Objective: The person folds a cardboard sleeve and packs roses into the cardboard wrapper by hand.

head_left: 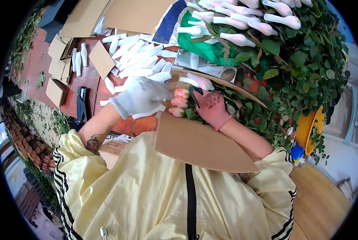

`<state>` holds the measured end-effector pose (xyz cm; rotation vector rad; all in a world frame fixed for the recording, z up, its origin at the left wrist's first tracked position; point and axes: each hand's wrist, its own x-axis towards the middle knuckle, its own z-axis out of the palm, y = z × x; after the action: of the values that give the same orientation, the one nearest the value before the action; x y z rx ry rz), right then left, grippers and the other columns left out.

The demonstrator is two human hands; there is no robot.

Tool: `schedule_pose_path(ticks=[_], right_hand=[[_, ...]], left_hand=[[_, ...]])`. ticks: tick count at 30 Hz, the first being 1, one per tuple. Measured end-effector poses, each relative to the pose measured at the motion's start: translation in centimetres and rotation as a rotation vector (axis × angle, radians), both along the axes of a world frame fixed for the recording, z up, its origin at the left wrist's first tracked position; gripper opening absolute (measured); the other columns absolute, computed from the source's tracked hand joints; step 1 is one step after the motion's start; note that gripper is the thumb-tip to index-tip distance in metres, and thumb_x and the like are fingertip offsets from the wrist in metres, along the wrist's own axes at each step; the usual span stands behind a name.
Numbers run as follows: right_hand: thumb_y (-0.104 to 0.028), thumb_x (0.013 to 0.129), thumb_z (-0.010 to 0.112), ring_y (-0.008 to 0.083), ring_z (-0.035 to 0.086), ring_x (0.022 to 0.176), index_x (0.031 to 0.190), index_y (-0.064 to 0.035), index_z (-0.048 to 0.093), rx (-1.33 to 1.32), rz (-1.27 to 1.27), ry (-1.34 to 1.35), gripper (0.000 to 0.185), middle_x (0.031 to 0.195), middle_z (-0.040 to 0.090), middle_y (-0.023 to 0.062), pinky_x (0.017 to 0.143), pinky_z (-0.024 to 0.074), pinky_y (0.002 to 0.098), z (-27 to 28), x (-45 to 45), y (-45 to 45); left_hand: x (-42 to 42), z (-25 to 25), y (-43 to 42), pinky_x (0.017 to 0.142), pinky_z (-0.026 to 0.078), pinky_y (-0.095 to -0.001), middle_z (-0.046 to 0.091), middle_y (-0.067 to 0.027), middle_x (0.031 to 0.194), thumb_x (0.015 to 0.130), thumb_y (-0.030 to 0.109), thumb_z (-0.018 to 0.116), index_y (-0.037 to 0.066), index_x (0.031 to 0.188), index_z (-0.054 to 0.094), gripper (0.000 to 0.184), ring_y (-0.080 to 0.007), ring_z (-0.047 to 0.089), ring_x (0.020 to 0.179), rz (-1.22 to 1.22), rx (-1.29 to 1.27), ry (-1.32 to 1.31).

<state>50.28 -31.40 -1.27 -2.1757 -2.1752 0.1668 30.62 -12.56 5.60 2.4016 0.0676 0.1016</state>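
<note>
My left hand [141, 96], in a white glove, is beside the pink roses [179, 100]; its fingers are blurred. My right hand [211, 105], in a pink glove with dark fingertips, rests at the roses' right side, its fingers bent around a netted rose [205, 83] or its stem; the exact hold is partly hidden. The roses lie on corrugated cardboard [203, 144], whose stacked sheets spread toward my body. Another cardboard flap [239, 89] rises behind the right hand. Green leafy stems run to the right beneath my wrist.
White foam net sleeves [139, 56] are heaped beyond the left hand. A black stapler [82, 105] and small cardboard pieces [102, 60] lie at the left. Netted roses [249, 22] with dense foliage [303, 60] fill the upper right. A yellow container [310, 130] stands at the right.
</note>
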Motion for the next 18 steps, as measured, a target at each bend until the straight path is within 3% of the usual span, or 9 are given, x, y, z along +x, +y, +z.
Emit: schedule_pose_path(ticks=[2, 4, 9, 11, 14, 16, 18], right_hand=[[-0.023, 0.075, 0.061, 0.0233, 0.061, 0.073, 0.113, -0.0146, 0.06, 0.002, 0.009, -0.012, 0.039, 0.086, 0.059, 0.0081, 0.059, 0.0454, 0.0366, 0.2, 0.0, 0.0], [-0.022, 0.076, 0.059, 0.0238, 0.062, 0.075, 0.113, -0.0141, 0.06, -0.1, 0.003, -0.008, 0.038, 0.09, 0.059, 0.0084, 0.059, 0.0459, 0.0364, 0.8, 0.1, 0.3], [-0.023, 0.078, 0.057, 0.0242, 0.062, 0.078, 0.111, -0.0134, 0.06, -0.132, 0.03, -0.057, 0.034, 0.095, 0.058, 0.0085, 0.061, 0.0464, 0.0375, 1.1, -0.2, 0.1], [-0.024, 0.079, 0.057, 0.0248, 0.061, 0.08, 0.11, -0.013, 0.06, -0.133, 0.067, -0.059, 0.033, 0.097, 0.058, 0.0088, 0.063, 0.0467, 0.038, 1.9, 0.1, 0.1], [-0.027, 0.077, 0.061, 0.0267, 0.061, 0.083, 0.112, -0.0114, 0.058, -0.083, 0.116, 0.134, 0.038, 0.104, 0.057, 0.0104, 0.067, 0.0476, 0.0396, 5.7, 0.8, -0.6], [-0.03, 0.074, 0.065, 0.0293, 0.059, 0.089, 0.115, -0.01, 0.055, 0.047, -0.13, 0.202, 0.047, 0.109, 0.057, 0.0121, 0.075, 0.0472, 0.0419, 7.4, 1.8, -0.6], [-0.032, 0.072, 0.067, 0.0305, 0.058, 0.095, 0.118, -0.0095, 0.053, 0.012, -0.165, 0.127, 0.053, 0.111, 0.056, 0.0134, 0.081, 0.0454, 0.0437, 7.2, 2.3, 0.0]], left_hand=[[1.0, -1.5, -1.6, 0.075, 0.051, -0.0329, 0.068, -0.0029, 0.095, 0.076, 0.012, 0.061, 0.014, 0.095, 0.067, 0.021, -0.0231, 0.066, 0.083, -0.061, -0.022, -0.062], [1.9, -2.6, -2.6, 0.081, 0.046, -0.039, 0.067, -0.003, 0.095, 0.073, 0.014, 0.059, 0.017, 0.098, 0.066, 0.026, -0.0243, 0.064, 0.086, -0.094, 0.117, 0.136], [2.3, -4.7, -3.3, 0.087, 0.042, -0.0382, 0.066, -0.0019, 0.105, 0.077, 0.019, 0.059, 0.015, 0.109, 0.064, 0.033, -0.0229, 0.064, 0.088, -0.006, 0.149, -0.222], [1.9, -6.1, -3.6, 0.095, 0.039, -0.0444, 0.06, -0.0014, 0.122, 0.078, 0.017, 0.059, 0.014, 0.115, 0.062, 0.038, -0.025, 0.06, 0.101, -0.034, 0.168, -0.046], [2.0, -3.2, -3.4, 0.096, 0.037, -0.046, 0.058, -0.0022, 0.124, 0.079, 0.019, 0.058, 0.014, 0.116, 0.06, 0.038, -0.0305, 0.058, 0.1, -0.045, 0.216, 0.121], [1.7, -4.0, -3.6, 0.095, 0.037, -0.0456, 0.057, -0.0024, 0.125, 0.08, 0.019, 0.057, 0.014, 0.116, 0.061, 0.036, -0.0318, 0.058, 0.099, -0.036, 0.192, 0.123], [1.6, -4.6, -3.9, 0.095, 0.037, -0.0452, 0.057, -0.0026, 0.126, 0.081, 0.019, 0.056, 0.015, 0.115, 0.061, 0.035, -0.033, 0.057, 0.098, -0.04, 0.17, 0.118]])
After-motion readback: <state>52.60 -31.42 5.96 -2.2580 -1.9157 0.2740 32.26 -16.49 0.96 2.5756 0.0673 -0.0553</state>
